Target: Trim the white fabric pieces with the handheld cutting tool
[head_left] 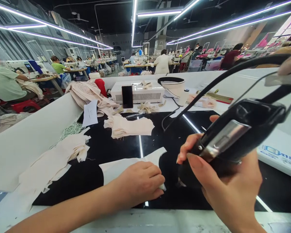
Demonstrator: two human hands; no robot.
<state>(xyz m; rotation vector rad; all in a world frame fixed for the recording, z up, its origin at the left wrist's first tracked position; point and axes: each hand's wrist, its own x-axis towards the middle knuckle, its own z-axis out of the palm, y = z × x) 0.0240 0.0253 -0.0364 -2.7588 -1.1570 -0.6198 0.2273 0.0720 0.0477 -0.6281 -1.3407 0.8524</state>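
Observation:
My left hand (142, 183) rests on a white fabric piece (122, 165) that lies on the glossy black work surface (111, 152). Its fingers are curled and closed at the right edge of that piece, partly hiding it. A corded black electric hand cutter (235, 136) with a metal plate on its side is in my right hand (235, 184). My fingers wrap around its body, and it is tilted above the board to the right of the fabric. The rounded lower end of the cutter looks dark, so whether it touches the surface is unclear.
Cream fabric stacks (131, 126) and more cut pieces (55, 158) lie behind and left. A black phone (127, 97) leans against a white box (116, 90). The tool's thick cable (203, 85) arches across the right. White side walls (46, 136) border the table; people sew beyond.

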